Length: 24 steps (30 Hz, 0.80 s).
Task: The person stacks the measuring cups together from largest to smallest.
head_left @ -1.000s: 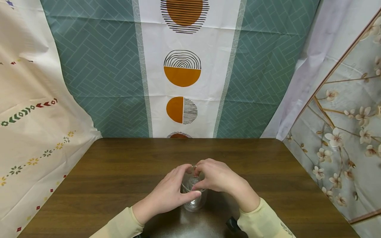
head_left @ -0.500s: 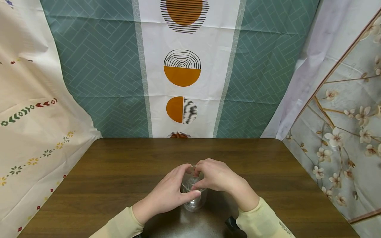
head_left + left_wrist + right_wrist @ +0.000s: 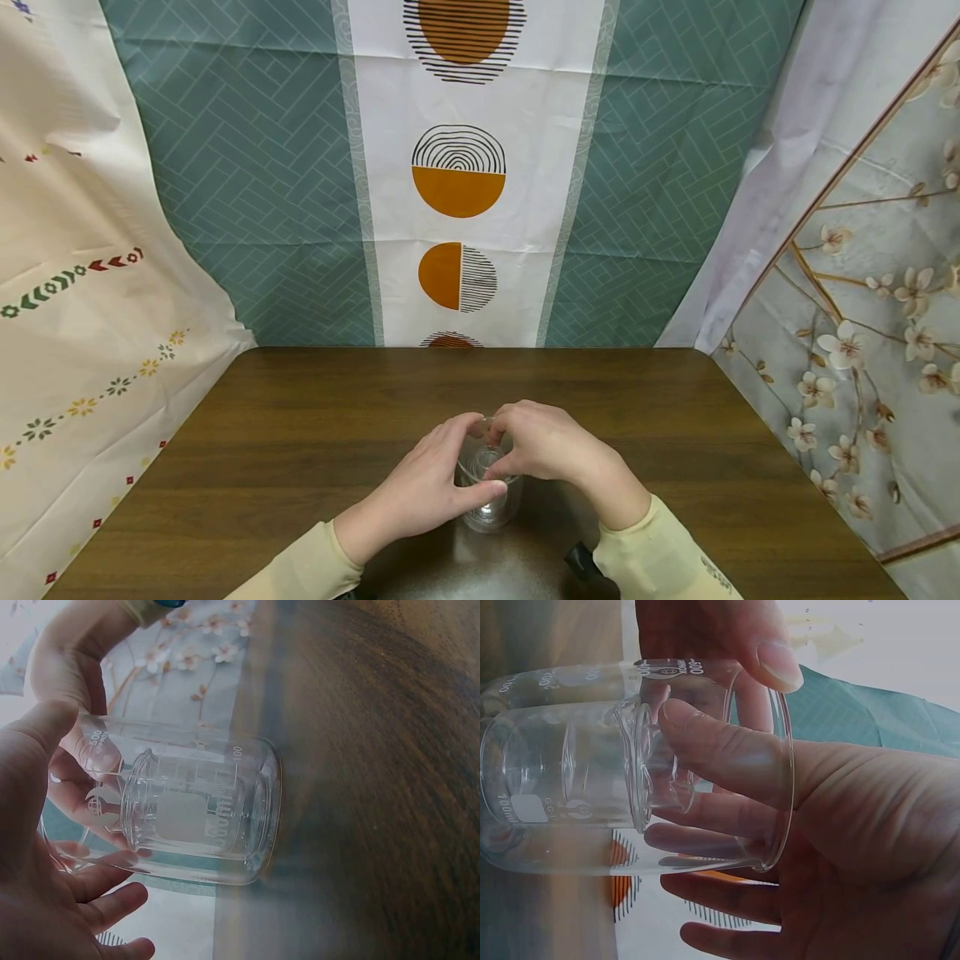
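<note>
A large clear glass beaker [image 3: 491, 515] with white markings stands upright on the wooden table. Inside it sits a smaller beaker [image 3: 592, 772] marked 100 ml. A still smaller glass beaker [image 3: 673, 780] shows at that one's mouth, its rim level with the fingers. My left hand [image 3: 423, 482] grips the large beaker near its rim, thumb on the near side and fingers around the far side. My right hand [image 3: 551, 442] reaches down through the large beaker's mouth, pinching the smallest beaker between thumb and fingers. Glass reflections blur the nested walls.
The dark wooden table [image 3: 337, 400] extends around the beakers. A green and white patterned cloth [image 3: 300, 167] hangs behind its far edge. Light cloths hang at the left [image 3: 90, 358] and right [image 3: 847, 400]. A black object [image 3: 581, 560] shows beside the right sleeve.
Both hands and the beakers stay almost in place. The right wrist and sleeve shift very slightly to the left.
</note>
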### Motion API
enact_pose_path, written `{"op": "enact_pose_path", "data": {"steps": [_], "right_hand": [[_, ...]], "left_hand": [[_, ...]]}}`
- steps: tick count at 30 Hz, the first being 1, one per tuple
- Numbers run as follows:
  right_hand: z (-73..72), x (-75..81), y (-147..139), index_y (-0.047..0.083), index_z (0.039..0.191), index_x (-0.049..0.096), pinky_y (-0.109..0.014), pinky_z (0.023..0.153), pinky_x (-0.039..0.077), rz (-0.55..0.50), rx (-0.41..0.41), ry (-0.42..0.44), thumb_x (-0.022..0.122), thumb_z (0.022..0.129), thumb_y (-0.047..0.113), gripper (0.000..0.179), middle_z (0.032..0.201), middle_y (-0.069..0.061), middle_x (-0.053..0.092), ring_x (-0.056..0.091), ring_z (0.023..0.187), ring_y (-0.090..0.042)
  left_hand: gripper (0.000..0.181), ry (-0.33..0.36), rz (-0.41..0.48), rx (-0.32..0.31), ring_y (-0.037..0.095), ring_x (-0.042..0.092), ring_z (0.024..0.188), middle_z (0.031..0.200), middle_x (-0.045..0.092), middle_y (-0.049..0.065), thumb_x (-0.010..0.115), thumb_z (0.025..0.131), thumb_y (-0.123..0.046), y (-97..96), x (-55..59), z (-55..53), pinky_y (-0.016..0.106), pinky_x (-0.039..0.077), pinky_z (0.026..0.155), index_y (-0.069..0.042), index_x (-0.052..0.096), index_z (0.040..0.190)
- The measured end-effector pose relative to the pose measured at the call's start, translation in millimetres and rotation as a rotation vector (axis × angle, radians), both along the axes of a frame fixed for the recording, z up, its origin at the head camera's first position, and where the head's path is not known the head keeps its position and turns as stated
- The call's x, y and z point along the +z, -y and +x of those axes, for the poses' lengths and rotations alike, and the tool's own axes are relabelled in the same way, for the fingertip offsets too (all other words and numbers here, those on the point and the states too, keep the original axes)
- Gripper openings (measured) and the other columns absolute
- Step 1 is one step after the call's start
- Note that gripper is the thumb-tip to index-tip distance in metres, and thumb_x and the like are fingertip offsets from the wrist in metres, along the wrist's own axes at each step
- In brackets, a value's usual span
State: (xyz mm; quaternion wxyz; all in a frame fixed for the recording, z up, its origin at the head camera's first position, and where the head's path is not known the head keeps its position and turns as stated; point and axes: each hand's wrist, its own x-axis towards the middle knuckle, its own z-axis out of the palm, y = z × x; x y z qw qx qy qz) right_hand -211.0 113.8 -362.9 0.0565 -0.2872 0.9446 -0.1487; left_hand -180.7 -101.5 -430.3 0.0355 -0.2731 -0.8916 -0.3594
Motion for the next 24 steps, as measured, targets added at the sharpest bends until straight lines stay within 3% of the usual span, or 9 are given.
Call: {"op": "enact_pose_path", "data": {"steps": [24], "right_hand": [[0.1,0.4,2.1,0.022,0.095,0.081,-0.041,0.088,0.057,0.005,0.015,-0.024,0.101,0.08,0.032,0.027,0.116,0.009,0.075,0.065,0.108,-0.017]], "left_hand": [[0.084,-0.011,-0.001,-0.001,0.023,0.054,0.138,0.145,0.057,-0.005,0.074,0.096,-0.072,0.5,-1.8,-0.6,0.056,0.047,0.112,-0.016,0.05,0.153]]}}
